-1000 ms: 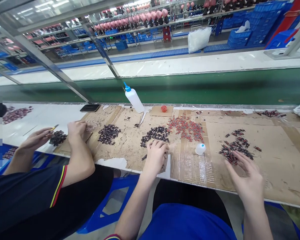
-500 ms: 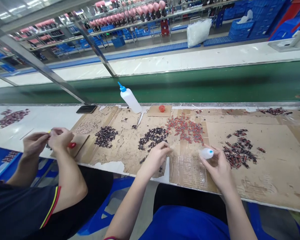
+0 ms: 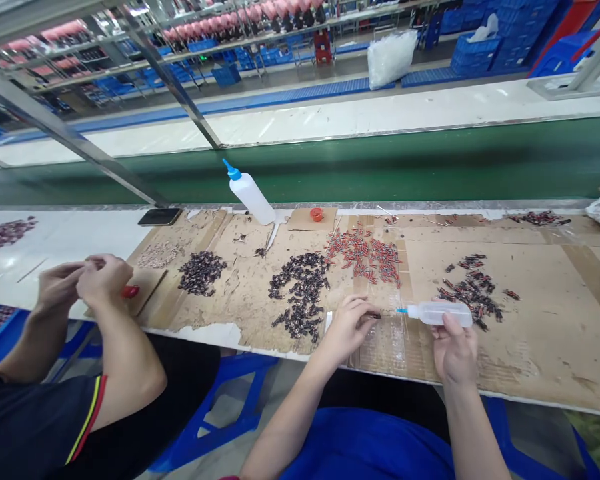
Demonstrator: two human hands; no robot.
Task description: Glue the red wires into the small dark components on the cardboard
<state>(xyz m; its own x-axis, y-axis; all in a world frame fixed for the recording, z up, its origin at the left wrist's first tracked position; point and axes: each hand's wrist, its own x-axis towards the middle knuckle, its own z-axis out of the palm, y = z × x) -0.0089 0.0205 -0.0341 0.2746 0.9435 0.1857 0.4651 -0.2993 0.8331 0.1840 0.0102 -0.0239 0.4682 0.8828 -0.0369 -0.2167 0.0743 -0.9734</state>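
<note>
My right hand (image 3: 456,350) is wrapped round a small clear squeeze bottle (image 3: 443,312), which lies nearly level with its blue tip pointing left. My left hand (image 3: 349,328) pinches a small dark part (image 3: 375,316) between thumb and fingertips, a short gap left of the blue tip. To the left of that hand lies a heap of small dark parts (image 3: 300,293). Beyond both hands is a spread of red slim parts (image 3: 365,250). Red-and-black assembled-looking pieces (image 3: 473,293) are piled past the bottle, partly hidden by it.
A larger white bottle (image 3: 253,199) with a blue nozzle leans near the back edge. Beside it sits a small red cup (image 3: 317,214). At left, a co-worker's hands (image 3: 83,283) work near another dark heap (image 3: 203,273) and a phone (image 3: 160,217). Cardboard (image 3: 540,333) covers the tabletop.
The squeeze bottle has swung from pointing toward the camera to lying level, tip leftward. My left hand has moved right from the dark heap, now holding a small dark part. The view has shifted slightly.
</note>
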